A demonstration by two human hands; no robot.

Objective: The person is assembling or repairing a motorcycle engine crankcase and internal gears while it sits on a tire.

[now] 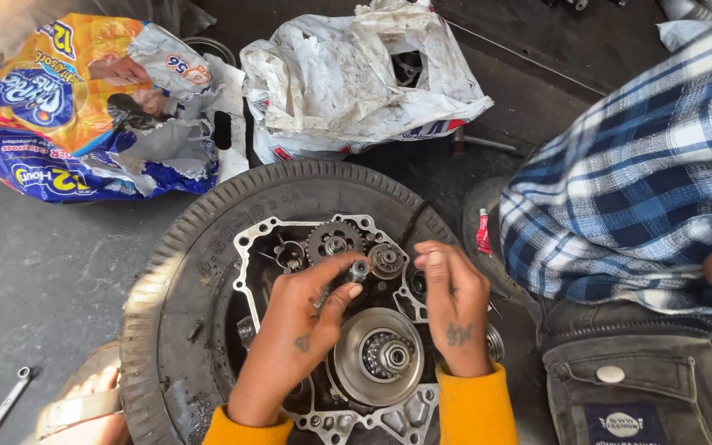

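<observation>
An open engine case (250,239) with several gears lies on a black tyre (176,272). My left hand (294,338) pinches a small metal bush (360,269) between thumb and forefinger, just beside a small gear (386,259) and below a larger toothed gear (334,241). My right hand (455,309) rests on the case's right side, fingers curled down onto it, and I cannot see anything held in it. A round clutch hub (377,356) sits between my wrists. Both sleeves are yellow.
Another person in a blue checked shirt (636,173) and dark jeans crouches at the right. A white dirty plastic bag (356,78) and a colourful printed bag (76,107) lie beyond the tyre. A small red tube (483,231) and a metal rod (6,404) lie on the floor.
</observation>
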